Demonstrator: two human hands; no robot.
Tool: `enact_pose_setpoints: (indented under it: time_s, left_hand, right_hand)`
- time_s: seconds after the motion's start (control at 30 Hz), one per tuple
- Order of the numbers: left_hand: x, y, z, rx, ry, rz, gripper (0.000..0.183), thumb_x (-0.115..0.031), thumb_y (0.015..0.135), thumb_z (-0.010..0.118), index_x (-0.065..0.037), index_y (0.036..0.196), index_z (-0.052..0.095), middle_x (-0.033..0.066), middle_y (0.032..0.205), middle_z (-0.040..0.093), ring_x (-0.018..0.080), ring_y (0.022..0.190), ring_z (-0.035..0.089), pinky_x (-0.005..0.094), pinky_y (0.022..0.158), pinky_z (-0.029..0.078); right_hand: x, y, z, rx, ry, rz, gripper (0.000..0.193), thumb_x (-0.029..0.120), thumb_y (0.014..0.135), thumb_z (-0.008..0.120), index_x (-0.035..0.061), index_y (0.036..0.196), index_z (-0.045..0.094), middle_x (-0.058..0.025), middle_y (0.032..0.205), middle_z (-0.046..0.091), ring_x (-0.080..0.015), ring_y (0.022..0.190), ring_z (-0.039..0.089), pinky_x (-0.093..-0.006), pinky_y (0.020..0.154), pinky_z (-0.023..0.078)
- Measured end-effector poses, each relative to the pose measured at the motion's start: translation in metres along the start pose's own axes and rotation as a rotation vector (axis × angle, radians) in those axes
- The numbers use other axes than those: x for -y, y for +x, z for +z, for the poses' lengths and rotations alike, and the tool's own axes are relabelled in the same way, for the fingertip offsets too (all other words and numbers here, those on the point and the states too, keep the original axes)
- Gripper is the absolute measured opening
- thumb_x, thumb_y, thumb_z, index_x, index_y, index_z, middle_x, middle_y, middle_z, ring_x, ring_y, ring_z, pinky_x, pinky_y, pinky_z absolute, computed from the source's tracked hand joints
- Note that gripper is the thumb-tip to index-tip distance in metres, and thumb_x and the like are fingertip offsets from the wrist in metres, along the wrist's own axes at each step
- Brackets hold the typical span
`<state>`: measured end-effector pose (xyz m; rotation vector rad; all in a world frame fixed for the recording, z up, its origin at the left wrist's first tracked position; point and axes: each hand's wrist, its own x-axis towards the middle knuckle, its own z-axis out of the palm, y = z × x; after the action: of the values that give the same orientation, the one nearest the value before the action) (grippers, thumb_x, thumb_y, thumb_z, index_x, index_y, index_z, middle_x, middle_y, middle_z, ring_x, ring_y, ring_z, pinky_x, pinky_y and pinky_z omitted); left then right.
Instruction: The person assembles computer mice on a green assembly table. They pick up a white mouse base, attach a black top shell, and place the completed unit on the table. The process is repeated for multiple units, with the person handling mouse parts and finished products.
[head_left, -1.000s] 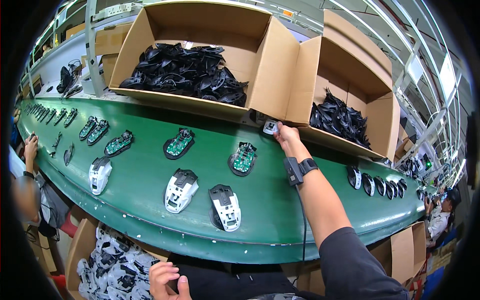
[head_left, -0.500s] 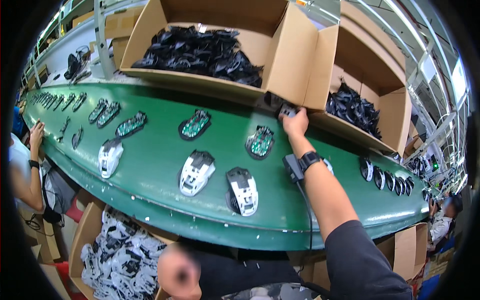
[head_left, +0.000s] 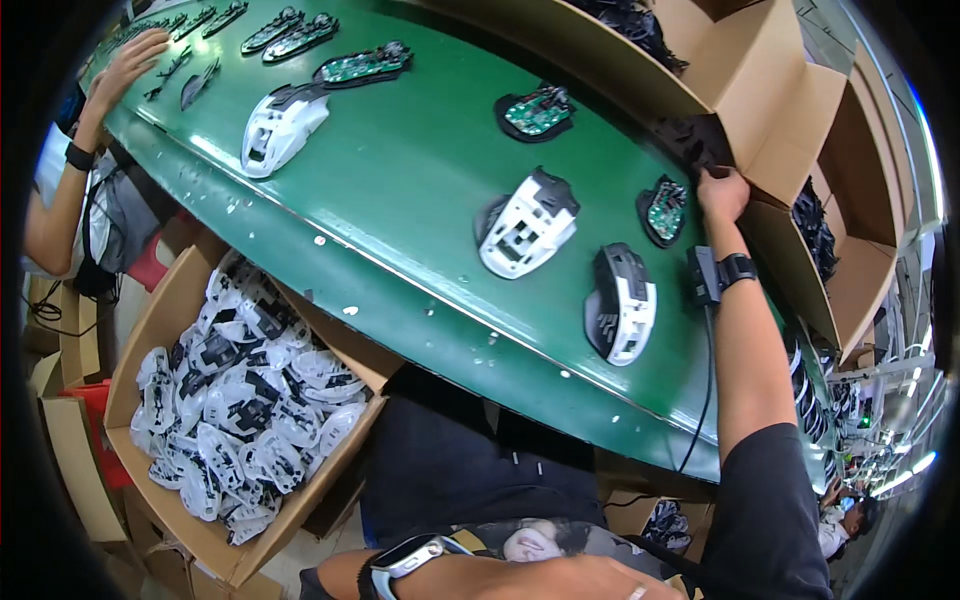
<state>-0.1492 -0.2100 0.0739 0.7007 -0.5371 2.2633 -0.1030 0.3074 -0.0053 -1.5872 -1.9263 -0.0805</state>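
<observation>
My right hand (head_left: 724,195) reaches to the far right, to the foot of a cardboard box, its fingers curled round something dark I cannot make out. Beside my wrist, which wears a black watch (head_left: 737,268), sits a small black box (head_left: 703,276) with a cable. Nearest that hand lies a mouse base with a green circuit board (head_left: 665,210). White-and-black mouse shells, one here (head_left: 622,305) and another here (head_left: 527,225), lie nearer me. My left hand (head_left: 560,578) is at the lower edge, below a wrist with a smartwatch; its fingers are cut off.
More mouse bases with boards (head_left: 538,112) and a white shell (head_left: 283,132) lie along the green table (head_left: 400,190). Below its near edge stands a carton (head_left: 335,335) full of white shells. Large cartons (head_left: 770,110) of black parts line the far side. Another person's hand (head_left: 130,65) is at far left.
The view has swung, so the table tilts and the far cartons shift right. My right hand stays by the carton's foot. My left forearm with the smartwatch now crosses the lower edge.
</observation>
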Motion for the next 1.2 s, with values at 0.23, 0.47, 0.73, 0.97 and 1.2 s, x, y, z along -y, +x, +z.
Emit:
enact_pose_setpoints:
  time_s: [0.23,0.47,0.73,0.97,1.2]
  left_hand:
    - [-0.011,0.037,-0.01,0.094,-0.306,-0.207,0.053,-0.056,0.084,0.084,-0.008,0.071,0.067,0.0015,0.069,0.052,0.0168,0.057,0.051,0.0315,0.049,0.034]
    - [-0.014,0.035,-0.005,0.066,-0.265,-0.258,0.049,-0.047,0.088,0.085,-0.006,0.07,0.066,0.0034,0.068,0.052,0.0178,0.056,0.051,0.0309,0.047,0.032]
    - [-0.008,0.017,0.03,0.033,-0.332,-0.248,0.045,-0.045,0.083,0.089,-0.006,0.073,0.069,0.0033,0.069,0.054,0.0171,0.055,0.051,0.0298,0.047,0.033]
    - [0.017,0.022,0.039,0.231,-0.181,0.02,0.054,-0.055,0.078,0.092,-0.009,0.069,0.066,-0.0018,0.067,0.05,0.0143,0.054,0.047,0.0293,0.049,0.03]
    - [-0.028,0.0,0.049,0.126,-0.043,-0.17,0.048,-0.048,0.088,0.085,-0.008,0.068,0.066,0.0032,0.069,0.058,0.0186,0.055,0.054,0.0312,0.049,0.039]
  right_hand:
    - [-0.009,0.005,-0.034,0.306,-0.052,-0.258,0.056,0.044,0.089,0.08,0.0021,0.127,0.074,-0.0199,0.115,0.078,-0.0308,0.112,0.074,-0.041,0.099,0.055]
    - [0.172,-0.214,-0.157,0.389,0.321,-0.964,0.072,0.047,0.081,0.088,0.0079,0.137,0.065,-0.0245,0.136,0.065,-0.0384,0.122,0.065,-0.0483,0.107,0.05]
    - [0.148,-0.202,-0.145,0.866,0.784,-1.04,0.085,0.021,0.059,0.1,0.0117,0.134,0.061,-0.0178,0.16,0.045,-0.0371,0.148,0.046,-0.0481,0.122,0.037]
    - [0.136,-0.203,-0.152,0.979,0.688,-1.065,0.135,0.026,0.058,0.103,0.0078,0.165,0.022,-0.0181,0.166,0.04,-0.0338,0.155,0.037,-0.047,0.13,0.026]
    - [0.1,-0.252,-0.2,0.366,0.275,-0.857,0.067,0.023,0.087,0.083,0.0033,0.145,0.056,-0.0213,0.156,0.051,-0.0402,0.142,0.051,-0.0456,0.119,0.039]
